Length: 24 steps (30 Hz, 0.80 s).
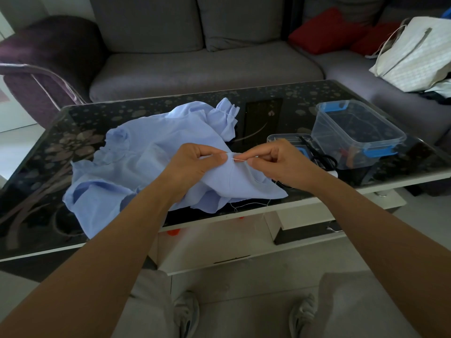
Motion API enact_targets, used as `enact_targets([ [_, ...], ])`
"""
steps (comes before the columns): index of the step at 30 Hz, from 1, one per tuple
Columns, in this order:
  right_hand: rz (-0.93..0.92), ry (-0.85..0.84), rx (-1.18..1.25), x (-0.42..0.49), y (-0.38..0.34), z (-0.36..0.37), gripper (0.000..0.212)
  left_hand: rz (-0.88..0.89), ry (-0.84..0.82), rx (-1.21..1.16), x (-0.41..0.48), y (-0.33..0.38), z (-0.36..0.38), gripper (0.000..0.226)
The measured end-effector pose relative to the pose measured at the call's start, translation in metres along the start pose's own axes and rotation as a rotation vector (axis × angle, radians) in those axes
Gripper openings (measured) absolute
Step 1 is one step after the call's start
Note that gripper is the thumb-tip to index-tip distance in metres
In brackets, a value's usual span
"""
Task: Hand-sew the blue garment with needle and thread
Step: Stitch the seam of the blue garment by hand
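A light blue garment (146, 147) lies crumpled on the dark glass table (280, 113). My left hand (195, 164) pinches a raised fold of the fabric between thumb and fingers. My right hand (278, 162) pinches a thin needle (236, 159) whose tip enters the fold right beside my left thumb. A pale thread (251, 204) trails from under the cloth along the table's front edge.
A clear plastic box with blue clips (356, 132) stands at the table's right, its lid (280, 139) and black scissors (322, 156) lie beside it behind my right hand. A grey sofa (195, 57) with red cushions and a white bag (412, 54) lies beyond.
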State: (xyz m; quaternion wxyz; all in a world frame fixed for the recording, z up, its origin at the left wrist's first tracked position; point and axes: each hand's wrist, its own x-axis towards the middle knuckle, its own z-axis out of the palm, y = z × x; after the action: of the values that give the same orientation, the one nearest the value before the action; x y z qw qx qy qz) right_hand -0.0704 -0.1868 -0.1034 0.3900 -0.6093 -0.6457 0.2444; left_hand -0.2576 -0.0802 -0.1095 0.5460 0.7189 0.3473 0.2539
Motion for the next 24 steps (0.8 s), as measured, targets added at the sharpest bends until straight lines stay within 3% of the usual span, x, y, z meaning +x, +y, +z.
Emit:
enact_targets([
  [3, 0.016, -0.007, -0.027, 0.0, -0.001, 0.0, 0.03, 0.019, 0.004, 0.037, -0.001, 0.001, 0.0, 0.013],
  [8, 0.101, -0.124, -0.054, 0.002, -0.005, 0.002, 0.051, 0.113, -0.02, 0.166, -0.003, 0.003, 0.003, 0.013],
  [11, 0.148, -0.203, -0.053, 0.001, -0.006, 0.003, 0.04, 0.149, -0.034, 0.235, -0.004, 0.004, 0.003, 0.014],
  [15, 0.163, -0.163, -0.023, -0.001, -0.008, 0.005, 0.019, 0.15, -0.018, 0.262, -0.004, 0.004, 0.003, 0.01],
  [21, 0.158, -0.129, -0.063, -0.001, -0.008, 0.007, 0.017, 0.14, 0.0, 0.297, -0.003, 0.003, 0.003, 0.007],
  [24, 0.153, -0.128, -0.111, 0.0, -0.006, 0.012, 0.018, 0.193, 0.022, 0.426, -0.003, 0.001, 0.006, 0.011],
])
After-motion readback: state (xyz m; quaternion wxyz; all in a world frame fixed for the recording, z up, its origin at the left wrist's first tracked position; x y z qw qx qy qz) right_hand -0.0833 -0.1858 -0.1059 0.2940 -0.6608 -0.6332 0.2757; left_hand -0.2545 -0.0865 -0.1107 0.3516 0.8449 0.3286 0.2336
